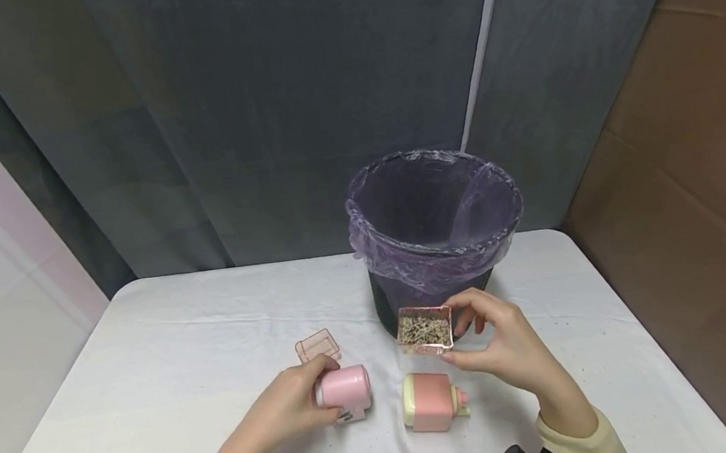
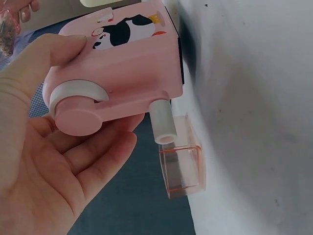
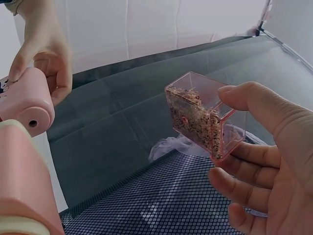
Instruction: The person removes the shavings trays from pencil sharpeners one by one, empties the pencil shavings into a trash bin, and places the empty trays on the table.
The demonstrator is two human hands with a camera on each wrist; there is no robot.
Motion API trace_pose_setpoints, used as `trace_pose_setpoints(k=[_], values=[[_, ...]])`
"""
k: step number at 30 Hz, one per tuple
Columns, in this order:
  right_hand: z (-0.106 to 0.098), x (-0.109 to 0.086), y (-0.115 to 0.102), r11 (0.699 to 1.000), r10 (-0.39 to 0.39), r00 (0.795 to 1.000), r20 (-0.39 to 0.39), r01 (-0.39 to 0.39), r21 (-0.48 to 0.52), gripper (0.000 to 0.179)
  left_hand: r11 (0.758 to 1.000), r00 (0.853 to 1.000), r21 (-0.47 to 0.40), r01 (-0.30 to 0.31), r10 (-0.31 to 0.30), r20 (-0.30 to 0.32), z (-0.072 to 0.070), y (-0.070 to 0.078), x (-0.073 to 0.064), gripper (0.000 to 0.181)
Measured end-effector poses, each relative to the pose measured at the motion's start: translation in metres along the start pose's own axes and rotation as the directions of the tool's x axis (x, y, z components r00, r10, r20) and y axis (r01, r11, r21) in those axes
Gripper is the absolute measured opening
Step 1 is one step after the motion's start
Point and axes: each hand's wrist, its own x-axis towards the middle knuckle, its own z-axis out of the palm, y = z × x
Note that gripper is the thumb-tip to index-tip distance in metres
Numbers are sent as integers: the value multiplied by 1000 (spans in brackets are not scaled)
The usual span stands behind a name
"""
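Observation:
My left hand (image 1: 291, 402) grips a pink crank pencil sharpener (image 1: 346, 390), thumb on one side and fingers on the other. The left wrist view shows the sharpener's black-and-white printed picture and its white crank handle (image 2: 163, 121). With thumb and fingertips, my right hand (image 1: 508, 340) pinches a clear pink-tinted shavings drawer (image 3: 198, 115) in front of the bin. Pencil shavings (image 1: 424, 331) fill much of it. An empty-looking clear drawer (image 1: 317, 344) lies on the table just beyond my left hand. Between my hands lies a coral-and-cream sharpener-like object (image 1: 431, 402).
A black mesh bin (image 3: 161, 200) with a purple plastic liner (image 1: 435, 267) stands at the back of the table, right of centre. White cloth covers the table (image 1: 201, 322). Dark grey panels rise behind it, and a brown wall (image 1: 694, 187) stands at the right.

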Motion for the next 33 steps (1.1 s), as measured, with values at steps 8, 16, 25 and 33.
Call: trace_pose_setpoints(k=[8, 16, 25, 33], values=[[2, -3, 4, 1000, -1, 1000, -27, 0, -21, 57, 1000, 1000, 5, 15, -15, 22, 2, -3, -4, 47], [1, -2, 6, 998, -59, 997, -49, 57, -36, 58, 1000, 999, 4, 12, -12, 30, 3, -3, -5, 49], [-9, 3, 0, 999, -29, 997, -70, 26, -39, 59, 999, 998, 26, -34, 33, 52, -1, -4, -2, 48], [-18, 6, -1, 998, -37, 996, -79, 33, -47, 60, 997, 993, 63, -49, 42, 112, -9, -2, 3, 47]])
